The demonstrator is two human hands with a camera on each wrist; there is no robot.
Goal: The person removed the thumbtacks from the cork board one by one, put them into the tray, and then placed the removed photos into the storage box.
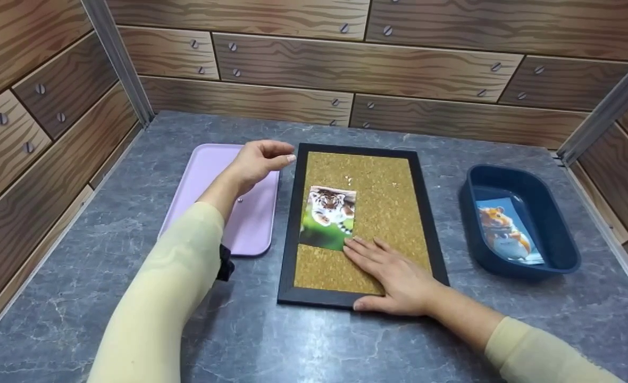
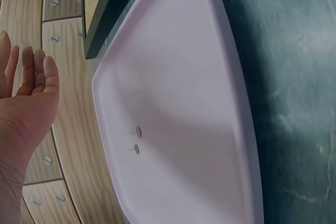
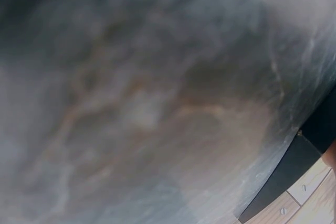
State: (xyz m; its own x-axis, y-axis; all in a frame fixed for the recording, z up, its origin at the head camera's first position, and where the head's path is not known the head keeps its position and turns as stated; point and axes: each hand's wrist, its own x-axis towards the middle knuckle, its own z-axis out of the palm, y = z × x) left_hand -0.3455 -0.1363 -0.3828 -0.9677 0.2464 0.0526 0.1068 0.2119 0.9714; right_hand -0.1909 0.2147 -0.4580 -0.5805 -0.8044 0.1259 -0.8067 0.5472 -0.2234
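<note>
A tiger photo point(image 1: 328, 218) lies on the left half of a black-framed cork board point(image 1: 391, 229). My right hand point(image 1: 399, 276) rests flat on the lower part of the board, fingertips at the photo's lower right corner and thumb over the bottom frame. My left hand point(image 1: 260, 162), its fingers loosely bent, hovers above the lilac tray point(image 1: 252, 229) near the board's upper left corner. In the left wrist view that hand shows nothing between its fingers. Two thumbtacks point(image 2: 137, 131) are on the tray. Small shiny pins point(image 1: 348, 181) show on the cork above the photo.
To the right of the board stands a dark blue bin point(image 1: 524, 271) holding a hamster picture point(image 1: 505, 231). Wood-patterned walls point(image 1: 367, 64) enclose the grey marbled table point(image 1: 314, 340) at the back and both sides.
</note>
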